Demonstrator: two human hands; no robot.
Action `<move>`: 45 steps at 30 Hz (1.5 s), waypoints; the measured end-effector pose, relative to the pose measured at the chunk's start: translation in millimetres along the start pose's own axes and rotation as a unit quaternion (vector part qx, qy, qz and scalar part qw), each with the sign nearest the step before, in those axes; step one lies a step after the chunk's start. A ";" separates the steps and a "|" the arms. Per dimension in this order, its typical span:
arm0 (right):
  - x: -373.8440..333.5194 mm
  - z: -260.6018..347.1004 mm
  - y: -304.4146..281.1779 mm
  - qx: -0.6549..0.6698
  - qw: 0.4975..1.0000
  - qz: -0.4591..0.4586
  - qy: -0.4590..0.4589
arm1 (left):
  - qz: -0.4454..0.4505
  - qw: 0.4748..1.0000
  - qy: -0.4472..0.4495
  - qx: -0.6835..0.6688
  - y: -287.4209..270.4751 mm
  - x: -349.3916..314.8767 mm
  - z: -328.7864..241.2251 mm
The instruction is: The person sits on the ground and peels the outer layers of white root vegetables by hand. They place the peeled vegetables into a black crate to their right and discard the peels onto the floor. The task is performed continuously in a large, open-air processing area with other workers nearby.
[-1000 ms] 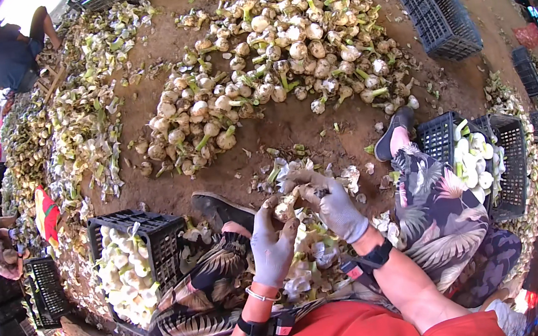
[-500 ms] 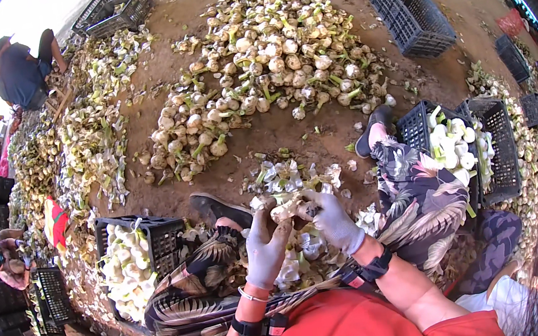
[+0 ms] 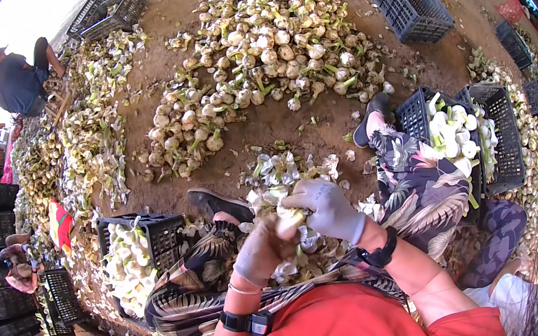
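Note:
A garlic bulb (image 3: 289, 224) with pale skin sits between my two gloved hands, above a scatter of loose peels (image 3: 277, 169). My left hand (image 3: 264, 247), in a soiled light glove, wraps its fingers round the bulb. From above, my right hand (image 3: 330, 209), in a pale grey glove, bends over the same bulb; its fingertips are partly hidden, and I cannot make out how firmly they grip. Beyond my feet lies a large heap of unpeeled garlic (image 3: 268, 59) with stems.
Beside my left leg stands a black crate (image 3: 164, 239) of cleaned white garlic. Another filled crate (image 3: 412, 118) is by my right leg, next to a further crate (image 3: 504, 137). A dark crate (image 3: 407, 3) lies beyond the heap. A person (image 3: 20, 82) sits at the far left.
My left hand has rolled over, turning its palm inward round the bulb. My right hand has swung over the top, its back now facing up. The view has shifted slightly.

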State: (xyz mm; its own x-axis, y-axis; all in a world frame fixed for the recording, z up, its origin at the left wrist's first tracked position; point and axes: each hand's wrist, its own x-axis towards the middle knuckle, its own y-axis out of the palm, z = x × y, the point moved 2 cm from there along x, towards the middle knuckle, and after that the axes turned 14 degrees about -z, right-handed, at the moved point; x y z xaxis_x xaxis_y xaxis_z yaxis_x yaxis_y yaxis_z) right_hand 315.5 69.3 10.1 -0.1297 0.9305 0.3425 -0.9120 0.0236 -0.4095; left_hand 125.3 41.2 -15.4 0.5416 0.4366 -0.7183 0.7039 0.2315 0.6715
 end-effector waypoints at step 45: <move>-33.8 -33.1 44.7 0.408 0.733 -0.167 0.518 | -0.296 0.599 0.491 0.559 -34.4 -7.5 -8.9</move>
State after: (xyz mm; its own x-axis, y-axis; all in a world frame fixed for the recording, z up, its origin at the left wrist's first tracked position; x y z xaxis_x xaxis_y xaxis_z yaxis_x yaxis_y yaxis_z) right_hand 292.0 51.0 -47.7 0.1338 0.7106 -0.6908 -0.8099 0.4801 0.3370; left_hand 92.9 37.7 -31.4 -0.1003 0.9936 0.0516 0.8042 0.1115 -0.5838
